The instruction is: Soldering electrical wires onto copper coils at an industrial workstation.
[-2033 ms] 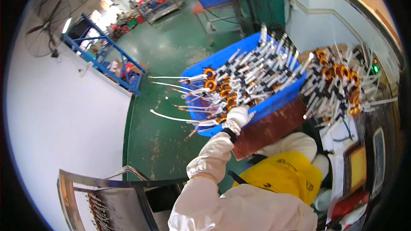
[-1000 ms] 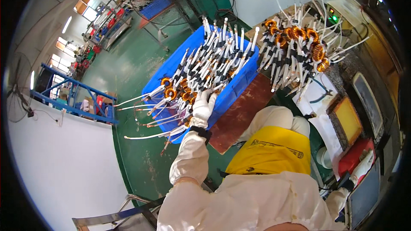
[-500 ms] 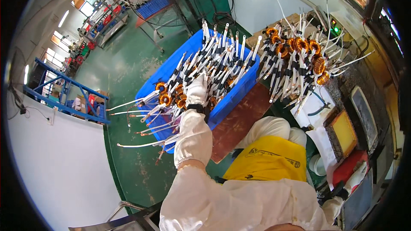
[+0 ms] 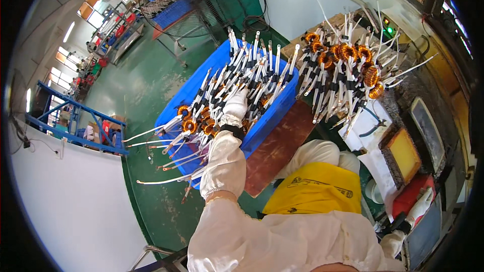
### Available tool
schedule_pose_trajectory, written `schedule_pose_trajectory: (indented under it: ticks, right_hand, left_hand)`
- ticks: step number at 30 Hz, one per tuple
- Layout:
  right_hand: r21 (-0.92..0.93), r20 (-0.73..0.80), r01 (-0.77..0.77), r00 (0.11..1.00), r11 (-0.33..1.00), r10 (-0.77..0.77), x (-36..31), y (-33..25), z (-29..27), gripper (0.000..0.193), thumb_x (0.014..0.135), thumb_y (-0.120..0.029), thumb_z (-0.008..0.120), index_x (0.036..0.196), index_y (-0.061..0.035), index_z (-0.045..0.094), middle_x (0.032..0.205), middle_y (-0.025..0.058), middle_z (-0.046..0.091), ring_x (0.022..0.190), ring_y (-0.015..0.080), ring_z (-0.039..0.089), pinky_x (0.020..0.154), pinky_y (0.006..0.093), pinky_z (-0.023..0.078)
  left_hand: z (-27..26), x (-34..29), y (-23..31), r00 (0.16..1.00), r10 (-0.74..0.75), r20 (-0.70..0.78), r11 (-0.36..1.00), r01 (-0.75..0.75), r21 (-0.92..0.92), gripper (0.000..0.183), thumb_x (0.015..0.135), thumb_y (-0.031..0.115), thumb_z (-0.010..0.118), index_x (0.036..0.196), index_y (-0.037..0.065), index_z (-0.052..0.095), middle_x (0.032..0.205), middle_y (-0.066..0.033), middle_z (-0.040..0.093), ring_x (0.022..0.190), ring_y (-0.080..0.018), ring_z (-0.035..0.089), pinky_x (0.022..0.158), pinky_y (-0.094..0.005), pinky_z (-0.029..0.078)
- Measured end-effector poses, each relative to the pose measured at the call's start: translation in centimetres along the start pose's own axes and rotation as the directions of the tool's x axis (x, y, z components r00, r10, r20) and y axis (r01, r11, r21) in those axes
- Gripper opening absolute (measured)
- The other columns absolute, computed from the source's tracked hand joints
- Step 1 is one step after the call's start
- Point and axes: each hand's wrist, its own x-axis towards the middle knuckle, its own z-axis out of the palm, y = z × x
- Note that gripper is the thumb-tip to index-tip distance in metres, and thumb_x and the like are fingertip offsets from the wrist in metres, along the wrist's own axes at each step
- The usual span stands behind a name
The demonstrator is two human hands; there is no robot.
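A blue bin holds a heap of copper-wound ring coils with white leads, black sleeves and metal lug ends. My left hand, in a white glove with a black band at the wrist, reaches into the heap. Its fingers are bent in among the leads, and what they grip is hidden. At the lower right, my right hand, also gloved in white, lies with its fingers stretched out over a red object on the bench. Nothing shows in it.
More ring coils with leads are piled on the bench at the right. Beside them are pliers, a yellow framed block and white paper. The bin rests partly on a reddish-brown board. A fan stands behind.
The view has shifted slightly, so the bin and bench appear further left. My left hand has moved a little to the right within the heap. My right hand stays over the red object.
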Motion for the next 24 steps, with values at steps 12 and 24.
schedule_pose_trajectory:
  ticks: [12, 24]
  right_hand:
    - [-0.198, -0.082, 0.04, 0.995, 0.979, -0.057, 0.2, 0.0, -0.2, 0.044, 0.09, -0.042, 0.04, 0.111, -0.0065, 0.057, 0.09, 0.0044, 0.063, 0.075, 0.0126, 0.057, 0.069, 0.0255, 0.044]
    - [-0.158, 0.024, 0.019, 1.0, 0.987, -0.016, -0.8, -2.2, -0.1, 0.044, 0.091, -0.039, 0.04, 0.112, -0.0036, 0.055, 0.098, 0.0109, 0.063, 0.082, 0.0218, 0.06, 0.072, 0.0308, 0.046]
  left_hand:
    - [-6.8, -5.0, -0.1, 0.968, -0.245, 0.049, 0.859, 0.24, -0.452, 0.046, 0.083, 0.029, 0.057, 0.12, 0.004, 0.045, 0.092, -0.0143, 0.06, 0.08, -0.0225, 0.058, 0.071, -0.0328, 0.046]
    - [-14.2, -18.2, 0.9, 0.721, -0.638, 0.272, -0.199, 0.187, -0.962, 0.025, 0.085, 0.024, 0.055, 0.101, 0.004, 0.055, 0.09, -0.0065, 0.059, 0.087, -0.0199, 0.057, 0.083, -0.0389, 0.046]
